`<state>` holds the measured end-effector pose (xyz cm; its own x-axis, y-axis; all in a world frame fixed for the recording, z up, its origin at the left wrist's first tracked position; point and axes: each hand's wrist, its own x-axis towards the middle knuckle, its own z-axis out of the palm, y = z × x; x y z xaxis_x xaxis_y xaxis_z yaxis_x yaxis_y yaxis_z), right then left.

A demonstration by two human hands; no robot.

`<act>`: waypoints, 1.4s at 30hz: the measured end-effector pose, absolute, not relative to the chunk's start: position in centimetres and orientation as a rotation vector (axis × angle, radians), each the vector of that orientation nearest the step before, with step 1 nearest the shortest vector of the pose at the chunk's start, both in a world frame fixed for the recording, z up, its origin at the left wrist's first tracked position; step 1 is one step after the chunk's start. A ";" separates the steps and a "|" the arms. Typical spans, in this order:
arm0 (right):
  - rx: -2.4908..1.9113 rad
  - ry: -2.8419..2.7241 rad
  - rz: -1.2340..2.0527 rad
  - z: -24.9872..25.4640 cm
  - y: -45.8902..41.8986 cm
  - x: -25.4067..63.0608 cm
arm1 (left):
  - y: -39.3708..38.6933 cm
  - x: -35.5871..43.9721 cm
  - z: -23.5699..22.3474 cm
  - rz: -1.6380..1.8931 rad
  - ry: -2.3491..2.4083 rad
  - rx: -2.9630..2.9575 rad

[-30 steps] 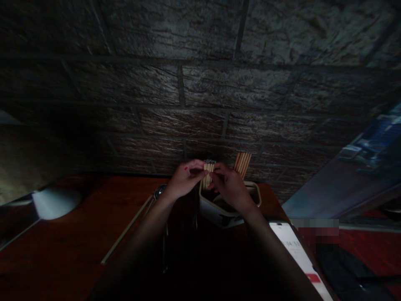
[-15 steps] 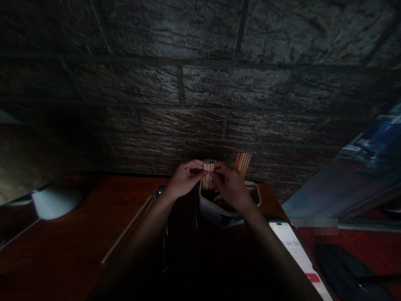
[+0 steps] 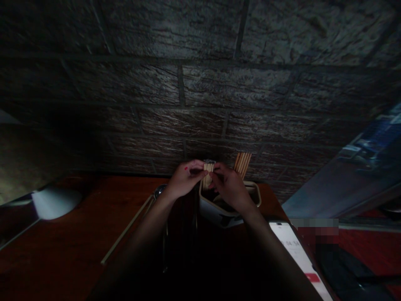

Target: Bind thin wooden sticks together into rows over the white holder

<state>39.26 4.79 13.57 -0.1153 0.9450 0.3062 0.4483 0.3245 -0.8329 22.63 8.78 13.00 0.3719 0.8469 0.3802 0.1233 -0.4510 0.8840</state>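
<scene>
My left hand point(image 3: 184, 179) and my right hand point(image 3: 230, 186) meet over a white holder point(image 3: 224, 215) that stands against the wall. Both hands pinch a small bundle of wooden chopsticks point(image 3: 207, 173), held upright above the holder's left side. A second bunch of chopsticks point(image 3: 242, 163) stands in the holder's right side, just behind my right hand. The scene is dim and the holder's inside is dark.
A dark brick wall point(image 3: 200, 83) rises right behind the reddish wooden table point(image 3: 78, 234). A loose chopstick point(image 3: 127, 230) and a metal spoon point(image 3: 159, 192) lie left of my left forearm. A white object point(image 3: 56, 202) sits far left. A lit phone point(image 3: 297, 251) lies at right.
</scene>
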 end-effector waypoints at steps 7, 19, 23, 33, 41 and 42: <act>-1.238 -1.720 0.744 13.2 4.9 39.2 | 8.4 22.6 13.5 1.114 0.834 1.834; -1.278 -1.777 0.686 13.9 4.7 39.3 | 8.6 22.7 13.1 1.141 0.872 1.796; -1.306 -1.770 0.695 13.5 4.9 39.2 | 8.6 22.6 13.1 1.138 0.880 1.815; -1.294 -1.774 0.727 13.5 4.7 39.3 | 8.6 22.6 13.2 1.112 0.854 1.810; -1.277 -1.773 0.733 13.6 4.7 39.2 | 8.7 22.6 13.1 1.145 0.887 1.788; -1.281 -1.771 0.734 13.6 4.7 39.2 | 8.6 22.6 13.1 1.143 0.889 1.788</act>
<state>39.25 4.69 13.63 -0.1552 0.9490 0.2746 0.4768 0.3154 -0.8205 22.61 8.64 13.10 0.3395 0.8709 0.3554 0.1305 -0.4178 0.8991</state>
